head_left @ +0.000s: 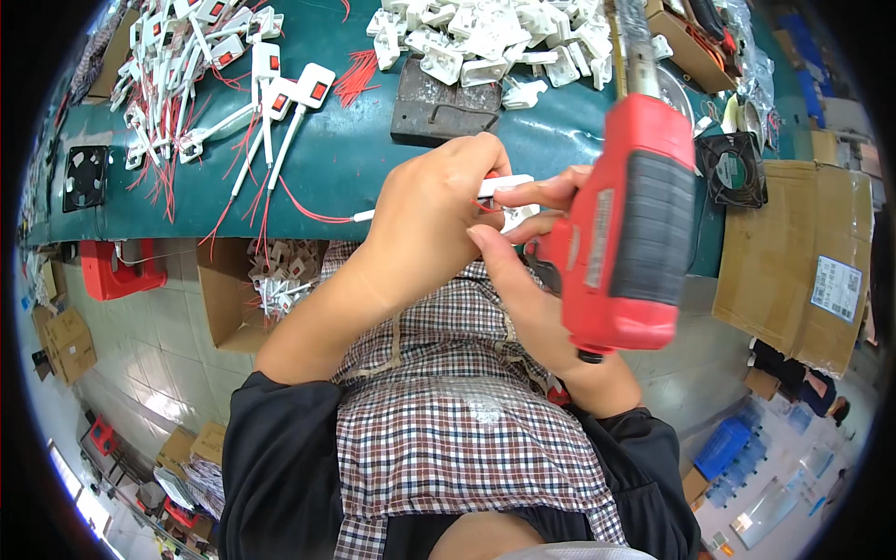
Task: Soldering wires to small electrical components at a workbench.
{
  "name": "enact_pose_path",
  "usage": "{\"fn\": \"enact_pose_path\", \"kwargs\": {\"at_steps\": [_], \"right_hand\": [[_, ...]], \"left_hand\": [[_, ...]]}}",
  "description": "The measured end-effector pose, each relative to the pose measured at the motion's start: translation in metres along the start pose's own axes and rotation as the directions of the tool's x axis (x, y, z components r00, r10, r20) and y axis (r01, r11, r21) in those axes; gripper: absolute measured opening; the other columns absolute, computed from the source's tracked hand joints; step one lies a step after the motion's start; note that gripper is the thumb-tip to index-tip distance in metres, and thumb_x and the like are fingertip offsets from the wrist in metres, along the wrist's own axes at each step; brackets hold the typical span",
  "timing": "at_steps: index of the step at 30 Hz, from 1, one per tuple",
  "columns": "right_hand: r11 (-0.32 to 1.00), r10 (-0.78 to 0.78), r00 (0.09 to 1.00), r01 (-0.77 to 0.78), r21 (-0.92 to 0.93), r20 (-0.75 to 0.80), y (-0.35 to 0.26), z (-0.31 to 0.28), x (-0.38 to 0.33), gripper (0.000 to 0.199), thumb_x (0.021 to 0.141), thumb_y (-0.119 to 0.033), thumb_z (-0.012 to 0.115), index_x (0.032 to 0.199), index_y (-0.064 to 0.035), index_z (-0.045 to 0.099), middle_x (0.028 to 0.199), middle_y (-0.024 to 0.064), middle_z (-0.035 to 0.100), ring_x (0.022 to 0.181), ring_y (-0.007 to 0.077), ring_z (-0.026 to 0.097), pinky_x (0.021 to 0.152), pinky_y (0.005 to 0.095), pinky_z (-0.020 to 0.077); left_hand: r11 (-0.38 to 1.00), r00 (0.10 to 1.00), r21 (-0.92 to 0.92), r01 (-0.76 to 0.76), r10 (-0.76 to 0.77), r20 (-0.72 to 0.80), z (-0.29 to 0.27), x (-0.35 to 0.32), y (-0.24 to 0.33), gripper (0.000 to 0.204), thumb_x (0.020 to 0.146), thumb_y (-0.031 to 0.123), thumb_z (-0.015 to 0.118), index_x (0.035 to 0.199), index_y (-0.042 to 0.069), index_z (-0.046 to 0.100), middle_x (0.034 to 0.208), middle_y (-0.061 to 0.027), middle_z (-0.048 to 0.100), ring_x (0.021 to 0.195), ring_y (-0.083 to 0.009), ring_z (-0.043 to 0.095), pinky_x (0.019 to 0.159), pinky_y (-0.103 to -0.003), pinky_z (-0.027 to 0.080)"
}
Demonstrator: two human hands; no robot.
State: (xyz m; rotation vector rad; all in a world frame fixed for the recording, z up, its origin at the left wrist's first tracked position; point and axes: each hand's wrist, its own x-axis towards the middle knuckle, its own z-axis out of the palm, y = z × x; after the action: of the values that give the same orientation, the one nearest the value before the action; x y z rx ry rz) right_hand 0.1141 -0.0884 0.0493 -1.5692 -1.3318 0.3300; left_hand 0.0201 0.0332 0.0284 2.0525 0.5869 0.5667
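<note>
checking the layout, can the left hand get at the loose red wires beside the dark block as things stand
Probably yes: the left hand is close, and only green tabletop shows between it and the red wires, though it would likely have to let go of the white piece first.

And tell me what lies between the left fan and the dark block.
In the head view, a clutter of wired white switches lies there, then a bundle of loose red wires nearest the dark block.
</note>
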Motion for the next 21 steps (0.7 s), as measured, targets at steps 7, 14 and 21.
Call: {"fn": "enact_pose_path", "kwargs": {"at_steps": [7,14,21], "right_hand": [[0.951,0.263,0.936,-0.21,0.229,-0.235,-0.009,-0.009,0.002,0.052,0.085,0.013,0.069,0.126,-0.0012,0.042,0.099,0.0105,0.063,0.092,0.0173,0.069,0.08,0.0294,0.0565],[0.952,0.306,0.934,-0.301,0.055,-0.187,0.019,-0.021,-0.018,0.043,0.09,0.01,0.066,0.125,0.0027,0.043,0.1,0.0144,0.068,0.091,0.0187,0.071,0.08,0.0289,0.056],[0.96,0.273,0.95,-0.279,-0.019,-0.148,0.023,-0.018,-0.025,0.04,0.093,0.008,0.064,0.126,0.0032,0.042,0.1,0.0115,0.07,0.09,0.0149,0.07,0.078,0.0257,0.0538]], "left_hand": [[0.999,0.993,0.002,0.041,-0.041,0.115,-0.015,0.001,0.008,0.033,0.077,0.007,0.071,0.108,0.005,0.061,0.114,-0.0132,0.057,0.095,-0.0333,0.064,0.08,-0.042,0.053],[0.976,0.993,-0.2,-0.09,0.073,-0.093,-0.01,-0.003,-0.003,0.04,0.088,0.0,0.057,0.126,0.012,0.057,0.128,-0.0148,0.049,0.105,-0.0323,0.061,0.09,-0.04,0.051],[0.985,0.977,0.046,-0.167,0.171,-0.125,-0.004,-0.016,0.003,0.021,0.08,-0.004,0.065,0.093,0.01,0.073,0.129,-0.0135,0.054,0.105,-0.0261,0.062,0.074,-0.034,0.055]]}}
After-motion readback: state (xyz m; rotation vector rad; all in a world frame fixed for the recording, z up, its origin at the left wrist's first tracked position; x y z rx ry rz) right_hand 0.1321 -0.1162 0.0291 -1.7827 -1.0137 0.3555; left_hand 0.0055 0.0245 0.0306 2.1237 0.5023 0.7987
